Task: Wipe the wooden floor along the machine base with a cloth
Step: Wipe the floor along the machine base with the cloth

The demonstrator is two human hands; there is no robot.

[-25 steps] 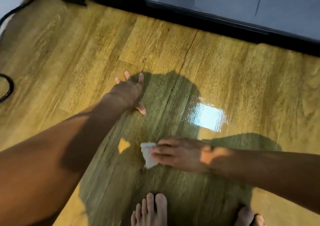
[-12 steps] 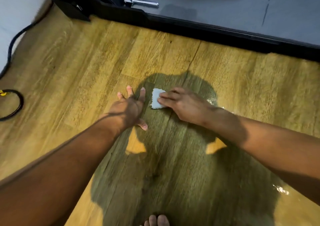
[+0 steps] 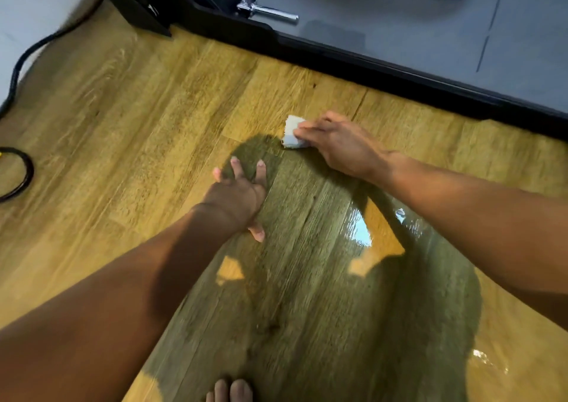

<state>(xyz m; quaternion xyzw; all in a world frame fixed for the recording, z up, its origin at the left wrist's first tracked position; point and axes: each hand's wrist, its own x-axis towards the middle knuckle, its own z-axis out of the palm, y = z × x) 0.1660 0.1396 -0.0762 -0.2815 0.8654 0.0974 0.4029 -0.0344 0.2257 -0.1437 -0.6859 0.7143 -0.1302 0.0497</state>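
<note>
A small white cloth [image 3: 292,133] lies flat on the wooden floor [image 3: 147,118], a short way in front of the black machine base [image 3: 384,69]. My right hand [image 3: 339,143] presses down on it with straight fingers, covering its right part. My left hand [image 3: 238,195] rests flat on the floor with spread fingers, below and left of the cloth. The machine base runs diagonally from upper left to right, with a grey mat [image 3: 415,23] behind its black edge.
A chrome pin [image 3: 267,11] sticks out on the grey mat near the base's left end. A black cable [image 3: 18,168] loops on the floor at far left. My bare toes [image 3: 230,391] show at the bottom edge. Light glares off the floor [image 3: 361,232].
My right hand has slid the cloth away from me, from near my feet up past my left hand toward the machine base. My left hand has stayed planted on the floor.
</note>
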